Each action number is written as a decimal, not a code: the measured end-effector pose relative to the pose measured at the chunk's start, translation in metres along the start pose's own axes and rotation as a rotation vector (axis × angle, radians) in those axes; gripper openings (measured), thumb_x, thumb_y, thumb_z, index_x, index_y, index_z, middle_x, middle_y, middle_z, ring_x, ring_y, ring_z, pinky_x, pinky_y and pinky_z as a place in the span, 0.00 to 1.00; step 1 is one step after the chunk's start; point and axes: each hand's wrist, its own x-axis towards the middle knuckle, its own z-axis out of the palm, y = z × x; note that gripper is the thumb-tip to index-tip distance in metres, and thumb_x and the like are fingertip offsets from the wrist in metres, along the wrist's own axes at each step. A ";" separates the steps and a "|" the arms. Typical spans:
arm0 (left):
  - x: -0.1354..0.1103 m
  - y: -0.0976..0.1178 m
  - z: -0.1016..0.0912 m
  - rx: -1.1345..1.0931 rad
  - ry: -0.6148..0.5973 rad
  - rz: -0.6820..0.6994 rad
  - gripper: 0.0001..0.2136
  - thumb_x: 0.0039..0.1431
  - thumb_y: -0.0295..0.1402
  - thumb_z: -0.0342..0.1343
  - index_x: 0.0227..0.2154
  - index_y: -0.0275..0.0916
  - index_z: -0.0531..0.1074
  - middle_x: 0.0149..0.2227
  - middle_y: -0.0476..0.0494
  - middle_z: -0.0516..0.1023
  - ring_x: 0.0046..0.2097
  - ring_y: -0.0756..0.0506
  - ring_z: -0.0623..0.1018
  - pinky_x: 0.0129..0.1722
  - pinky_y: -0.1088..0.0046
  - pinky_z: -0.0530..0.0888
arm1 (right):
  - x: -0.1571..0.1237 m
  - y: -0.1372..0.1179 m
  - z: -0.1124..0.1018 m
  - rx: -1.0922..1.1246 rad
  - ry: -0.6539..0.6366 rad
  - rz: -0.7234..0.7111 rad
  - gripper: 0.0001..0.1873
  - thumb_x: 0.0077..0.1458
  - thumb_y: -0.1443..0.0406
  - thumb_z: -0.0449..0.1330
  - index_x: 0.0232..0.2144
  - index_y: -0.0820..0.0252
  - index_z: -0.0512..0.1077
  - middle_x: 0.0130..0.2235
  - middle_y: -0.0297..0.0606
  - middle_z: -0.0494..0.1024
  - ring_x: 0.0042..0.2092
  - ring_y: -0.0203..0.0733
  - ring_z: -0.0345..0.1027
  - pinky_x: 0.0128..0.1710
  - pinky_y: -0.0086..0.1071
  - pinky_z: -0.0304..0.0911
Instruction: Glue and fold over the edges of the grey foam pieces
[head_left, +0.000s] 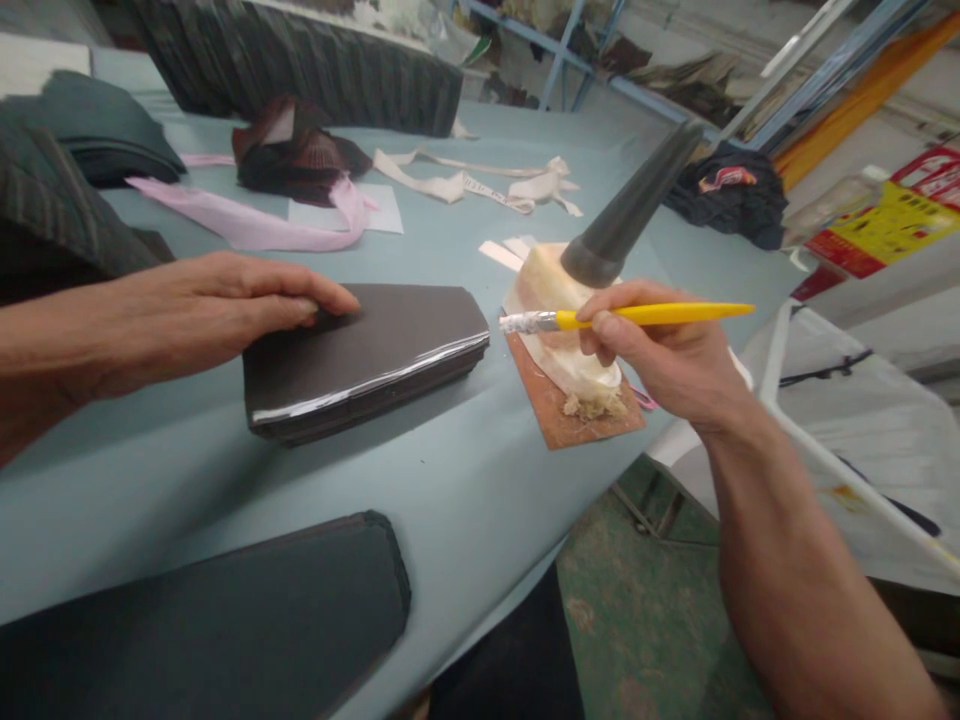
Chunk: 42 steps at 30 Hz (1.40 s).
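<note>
My left hand (259,300) lies with its fingers stretched over the far edge of a stack of dark cut pieces (375,335). A wet white strip of glue (367,378) runs along the stack's near top edge. In my right hand (660,340) is a yellow-handled brush (675,314), pinched between thumb and fingers, its whitened bristles pointing left just off the stack's right end. Behind and below the brush stands a glue-crusted container (551,275) on a brown board (559,415), with a dark tapered cylinder (634,210) leaning out of its top.
A second dark stack (217,625) lies at the table's near edge. Folded dark fabric (97,125), a pink strip (255,225), white tape (450,185) and a long row of dark pieces (300,70) lie farther back. A white-framed bin (862,430) stands right of the table.
</note>
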 end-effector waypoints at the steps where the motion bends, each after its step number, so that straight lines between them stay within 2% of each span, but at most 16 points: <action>1: -0.001 0.001 0.001 0.002 -0.003 0.005 0.23 0.58 0.48 0.51 0.52 0.51 0.81 0.61 0.52 0.81 0.64 0.35 0.76 0.73 0.52 0.67 | -0.001 -0.003 0.000 -0.004 0.007 0.001 0.15 0.63 0.51 0.71 0.37 0.56 0.82 0.27 0.31 0.78 0.27 0.32 0.67 0.25 0.29 0.61; 4: -0.005 0.003 0.002 0.011 -0.009 0.046 0.22 0.61 0.48 0.50 0.52 0.50 0.81 0.62 0.52 0.81 0.64 0.35 0.76 0.73 0.51 0.66 | -0.004 -0.014 0.010 0.036 -0.016 -0.010 0.11 0.64 0.53 0.71 0.37 0.54 0.82 0.28 0.31 0.78 0.28 0.34 0.68 0.26 0.30 0.62; 12: -0.005 -0.004 0.003 -0.030 -0.042 0.164 0.23 0.65 0.45 0.50 0.56 0.45 0.80 0.61 0.48 0.82 0.62 0.39 0.77 0.71 0.60 0.70 | -0.001 -0.040 0.088 0.156 -0.244 -0.139 0.06 0.68 0.61 0.67 0.39 0.56 0.82 0.33 0.32 0.80 0.34 0.34 0.71 0.33 0.30 0.66; 15: -0.003 -0.007 0.003 -0.018 -0.040 0.179 0.23 0.65 0.44 0.51 0.56 0.45 0.80 0.60 0.49 0.82 0.61 0.39 0.78 0.70 0.61 0.70 | 0.001 -0.044 0.104 0.183 -0.316 -0.133 0.06 0.69 0.61 0.66 0.40 0.56 0.82 0.35 0.33 0.82 0.35 0.34 0.72 0.34 0.29 0.67; 19: 0.000 -0.012 0.004 -0.032 -0.025 0.202 0.22 0.63 0.46 0.52 0.55 0.48 0.81 0.58 0.50 0.83 0.59 0.39 0.79 0.70 0.62 0.71 | 0.001 -0.040 0.101 0.169 -0.342 -0.114 0.07 0.69 0.60 0.67 0.40 0.57 0.82 0.36 0.34 0.82 0.36 0.35 0.73 0.37 0.30 0.69; 21: 0.002 -0.013 0.005 -0.047 -0.029 0.199 0.22 0.62 0.46 0.51 0.54 0.49 0.81 0.57 0.50 0.83 0.58 0.38 0.80 0.69 0.61 0.72 | -0.001 -0.035 0.090 0.141 -0.305 -0.103 0.07 0.68 0.60 0.67 0.41 0.56 0.82 0.35 0.33 0.81 0.36 0.35 0.72 0.37 0.30 0.68; 26: 0.001 -0.011 0.006 -0.051 -0.013 0.174 0.24 0.61 0.48 0.51 0.53 0.47 0.81 0.56 0.48 0.83 0.57 0.37 0.80 0.69 0.54 0.73 | -0.010 -0.022 0.053 0.048 -0.172 -0.029 0.06 0.67 0.60 0.68 0.41 0.55 0.83 0.32 0.32 0.79 0.32 0.34 0.70 0.29 0.29 0.64; 31: -0.001 -0.009 0.006 -0.049 -0.019 0.151 0.24 0.60 0.48 0.51 0.53 0.47 0.82 0.58 0.48 0.83 0.61 0.35 0.79 0.70 0.55 0.72 | -0.012 -0.013 0.032 0.059 -0.106 0.006 0.06 0.68 0.58 0.68 0.41 0.53 0.83 0.29 0.31 0.79 0.31 0.33 0.71 0.31 0.29 0.65; 34: 0.000 -0.009 0.006 -0.050 -0.007 0.139 0.24 0.59 0.49 0.50 0.52 0.48 0.82 0.58 0.49 0.83 0.62 0.34 0.79 0.70 0.56 0.73 | -0.012 -0.016 0.036 0.069 -0.068 -0.008 0.05 0.67 0.60 0.69 0.40 0.54 0.83 0.30 0.31 0.79 0.31 0.33 0.71 0.30 0.29 0.65; 37: 0.001 -0.007 0.005 -0.033 -0.008 0.129 0.25 0.58 0.49 0.51 0.52 0.47 0.82 0.58 0.50 0.83 0.62 0.34 0.79 0.69 0.58 0.73 | -0.011 -0.026 0.052 0.074 -0.063 -0.035 0.03 0.67 0.62 0.68 0.39 0.54 0.82 0.31 0.31 0.80 0.31 0.33 0.71 0.29 0.28 0.64; 42: -0.004 0.001 0.004 -0.022 -0.021 0.118 0.27 0.58 0.49 0.50 0.54 0.45 0.81 0.59 0.48 0.83 0.62 0.35 0.79 0.67 0.57 0.75 | -0.007 -0.048 0.089 0.130 -0.208 -0.079 0.03 0.66 0.65 0.67 0.38 0.56 0.82 0.34 0.32 0.82 0.35 0.34 0.74 0.35 0.29 0.70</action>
